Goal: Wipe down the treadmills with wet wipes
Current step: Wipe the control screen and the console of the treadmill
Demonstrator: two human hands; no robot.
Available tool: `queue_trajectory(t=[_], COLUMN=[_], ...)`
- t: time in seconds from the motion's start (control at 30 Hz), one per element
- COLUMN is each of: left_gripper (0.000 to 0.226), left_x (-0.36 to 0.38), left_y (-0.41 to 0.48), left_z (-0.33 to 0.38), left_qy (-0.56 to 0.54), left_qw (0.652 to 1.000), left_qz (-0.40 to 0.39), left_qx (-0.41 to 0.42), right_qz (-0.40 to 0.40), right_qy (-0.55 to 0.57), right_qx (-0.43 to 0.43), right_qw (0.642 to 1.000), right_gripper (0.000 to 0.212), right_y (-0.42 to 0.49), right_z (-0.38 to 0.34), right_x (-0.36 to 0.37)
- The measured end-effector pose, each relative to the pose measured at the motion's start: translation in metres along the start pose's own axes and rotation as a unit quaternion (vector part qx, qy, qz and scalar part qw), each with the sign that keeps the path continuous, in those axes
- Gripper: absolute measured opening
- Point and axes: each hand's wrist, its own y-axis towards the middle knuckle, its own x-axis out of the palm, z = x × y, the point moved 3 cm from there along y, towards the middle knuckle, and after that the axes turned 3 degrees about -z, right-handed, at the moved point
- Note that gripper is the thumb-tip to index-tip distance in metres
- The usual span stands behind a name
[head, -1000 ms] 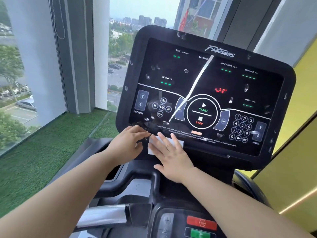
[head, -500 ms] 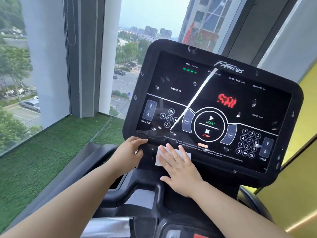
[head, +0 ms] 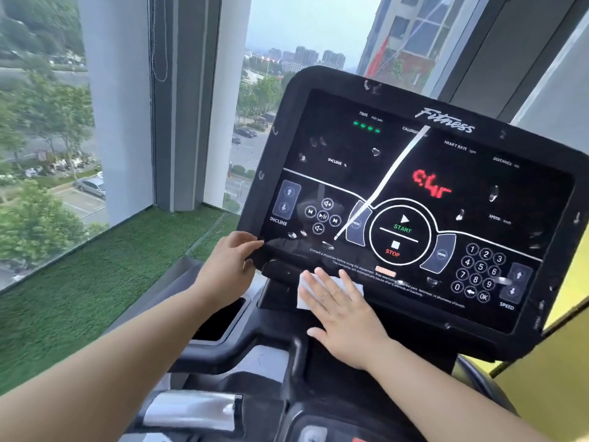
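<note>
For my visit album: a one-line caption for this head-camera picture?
Right hand presses a white wipe flat against the lower edge of the treadmill console; left hand touches its corner.

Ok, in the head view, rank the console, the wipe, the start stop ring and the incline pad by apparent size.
1. console
2. start stop ring and wipe: about alike; the right hand hides part of the wipe, so unranked
3. incline pad
</note>
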Motion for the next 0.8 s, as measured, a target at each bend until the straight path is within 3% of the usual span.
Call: queue_trajectory(t=[0.23,0.47,0.6,0.8], left_gripper=[0.045,0.044,0.043,0.046], left_x=[0.003,0.0,-0.005,-0.013], left_y=[-0.003,-0.007,-0.004,0.004], left_z=[0.003,0.0,-0.003,-0.017], left_qy=[0.001,0.014,0.017,-0.017], left_qw=[0.999,0.998,0.998,0.999], left_qz=[0.026,0.027,0.031,0.012], left_qx=[-0.039,-0.059,-0.046,-0.029], right_qz=[-0.085,-0.007,-0.007,-0.045], right_qy=[-0.037,-0.058,-0.053,-0.091], right_qx=[-0.037,0.004,0.017,0.019], right_qw=[0.995,0.998,0.998,0.995], right_gripper=[0.072,0.081,0.089,0.073], right_y=[0.054,0.003,0.003,0.071], right_z=[-0.027,0.0,-0.003,-0.04], right_x=[-0.024,-0.004,-0.003,-0.023])
